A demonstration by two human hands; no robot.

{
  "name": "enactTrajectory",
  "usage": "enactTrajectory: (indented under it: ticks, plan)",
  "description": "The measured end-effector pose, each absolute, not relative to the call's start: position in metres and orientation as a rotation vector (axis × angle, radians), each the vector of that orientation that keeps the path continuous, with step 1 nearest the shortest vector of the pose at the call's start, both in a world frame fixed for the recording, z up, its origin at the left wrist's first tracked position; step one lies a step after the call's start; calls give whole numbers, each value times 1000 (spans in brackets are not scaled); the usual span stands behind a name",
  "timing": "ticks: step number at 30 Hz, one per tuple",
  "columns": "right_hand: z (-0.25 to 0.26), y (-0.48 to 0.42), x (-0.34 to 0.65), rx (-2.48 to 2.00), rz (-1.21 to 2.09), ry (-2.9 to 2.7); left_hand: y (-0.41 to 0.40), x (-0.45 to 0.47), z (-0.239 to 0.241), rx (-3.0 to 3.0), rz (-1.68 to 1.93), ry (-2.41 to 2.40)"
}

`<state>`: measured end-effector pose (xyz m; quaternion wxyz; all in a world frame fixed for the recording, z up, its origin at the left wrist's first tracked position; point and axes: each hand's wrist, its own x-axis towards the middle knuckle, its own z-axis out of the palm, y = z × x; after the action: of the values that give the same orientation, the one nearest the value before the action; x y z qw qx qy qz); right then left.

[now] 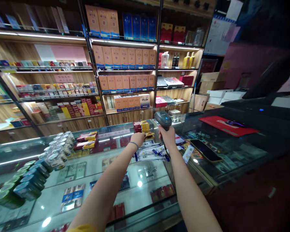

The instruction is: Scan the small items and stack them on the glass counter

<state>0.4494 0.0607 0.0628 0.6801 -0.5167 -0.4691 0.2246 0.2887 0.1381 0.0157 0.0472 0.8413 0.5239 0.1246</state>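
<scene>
My right hand (pixel 168 138) is wrapped round the handle of a dark barcode scanner (pixel 163 118), its head raised above the glass counter. A cord hangs below this hand. My left hand (pixel 138 138), a thin band at its wrist, has its fingers closed at the front edge of a stack of red and yellow packets (pixel 140 126). The fingertips pinch a packet at the stack's lower right, partly hidden by the hand. Just nearer than both hands lie several white and blue long packets (pixel 151 153) in a loose pile.
Rows of cans (pixel 56 158) stand on the counter's left, beside more red and yellow packets (pixel 85 140). On the right lie a phone (pixel 205 149), a red mat (pixel 226 126) with a lit mouse, and a dark monitor (pixel 268 80). Stocked shelves (pixel 125 71) fill the back wall.
</scene>
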Motion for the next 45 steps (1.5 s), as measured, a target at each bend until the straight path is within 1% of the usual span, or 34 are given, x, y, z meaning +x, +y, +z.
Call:
enactTrajectory:
  ticks: [2, 5, 8, 11, 16, 19, 23, 31, 36, 45]
  plan:
    - [62, 61, 447, -1163, 502, -1065, 135, 281, 17, 2510, 579, 1604]
    - [62, 64, 443, -1169, 478, -1098, 132, 260, 21, 2289, 980, 1558]
    - [68, 71, 436, -1163, 446, -1128, 131, 231, 24, 1897, 1350, 1410]
    - [78, 81, 427, -1148, 387, -1198, 129, 197, 21, 1457, 1558, 1186]
    - [79, 87, 403, -1156, 174, -1359, 111, 136, 10, 998, 1584, 931]
    - [65, 82, 390, -1171, 88, -1450, 94, 103, 2, 865, 1604, 818]
    - [48, 72, 378, -1144, 28, -1551, 79, 69, -6, 802, 1644, 802]
    - [38, 54, 360, -1116, 96, -1868, 81, 37, -16, 694, 1845, 768]
    - [37, 42, 348, -1135, 211, -2025, 85, 32, -23, 600, 1897, 841]
    - [42, 28, 339, -1231, 211, -2251, 89, 28, -23, 491, 1922, 860]
